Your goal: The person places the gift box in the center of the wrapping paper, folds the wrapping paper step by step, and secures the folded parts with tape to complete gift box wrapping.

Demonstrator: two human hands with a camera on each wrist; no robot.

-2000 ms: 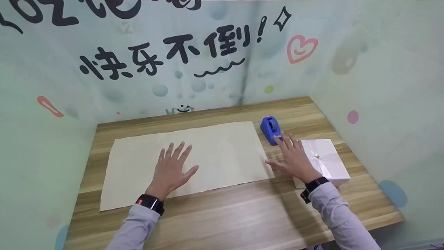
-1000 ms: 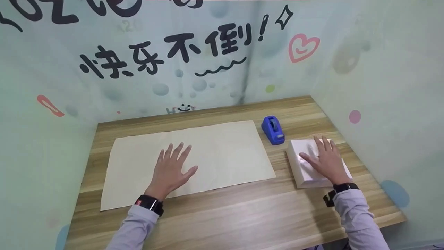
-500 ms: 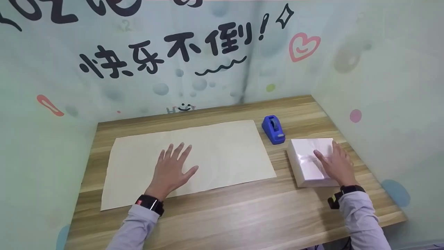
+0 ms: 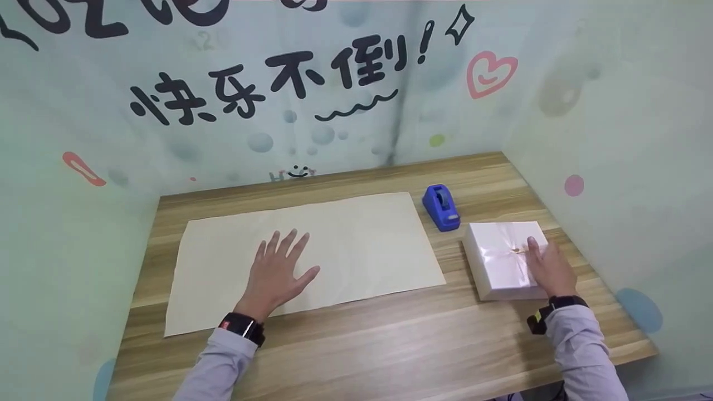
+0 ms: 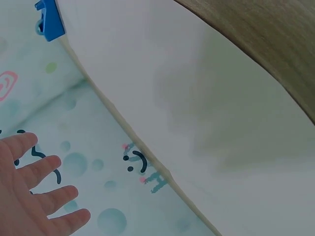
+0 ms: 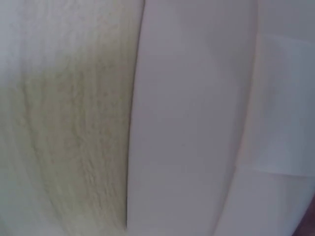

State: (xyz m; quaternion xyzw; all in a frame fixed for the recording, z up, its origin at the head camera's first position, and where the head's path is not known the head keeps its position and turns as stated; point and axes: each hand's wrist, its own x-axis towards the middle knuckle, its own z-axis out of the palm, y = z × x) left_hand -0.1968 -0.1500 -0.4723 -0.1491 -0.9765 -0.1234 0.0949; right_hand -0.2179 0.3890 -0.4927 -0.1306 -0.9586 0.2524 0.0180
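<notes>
A large cream sheet of paper lies flat on the wooden table. Over its left half my left hand is held with the fingers spread; the left wrist view shows the same hand holding nothing. At the right is a white gift box with a shiny ribbon crossing its top and a small gold-coloured knot in the middle. My right hand grips the box's right edge, thumb on top and the other fingers mostly hidden over the far side. The right wrist view is filled by the box's white side.
A blue tape dispenser stands between the paper and the box, towards the back. Printed walls enclose the table at the back and both sides. The table's right front corner lies beyond the box.
My right hand has moved from beside the tape dispenser, across the box top, to its right edge, where the fingers now curl over. My left hand, the paper and the dispenser stay put.
</notes>
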